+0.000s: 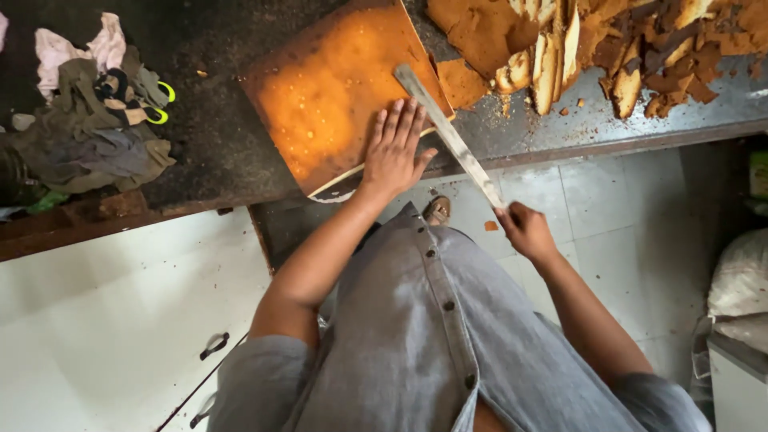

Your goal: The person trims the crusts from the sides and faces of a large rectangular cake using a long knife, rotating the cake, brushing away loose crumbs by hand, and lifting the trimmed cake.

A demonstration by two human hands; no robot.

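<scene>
A large flat slab of browned sponge cake (336, 88) lies on the dark counter (216, 152), on a white board whose edge shows below it. My left hand (394, 152) presses flat on the slab's near right corner, fingers spread. My right hand (524, 230) grips the handle of a long thin knife (448, 132), whose blade runs up and left along the slab's right edge, past my left fingertips.
A heap of brown cake trimmings and crusts (592, 48) covers the counter's right end. A pile of rags with green-handled scissors (96, 112) sits at the left. White cabinet doors (120, 320) and a tiled floor (608, 216) lie below. A white sack (740, 280) stands at the right.
</scene>
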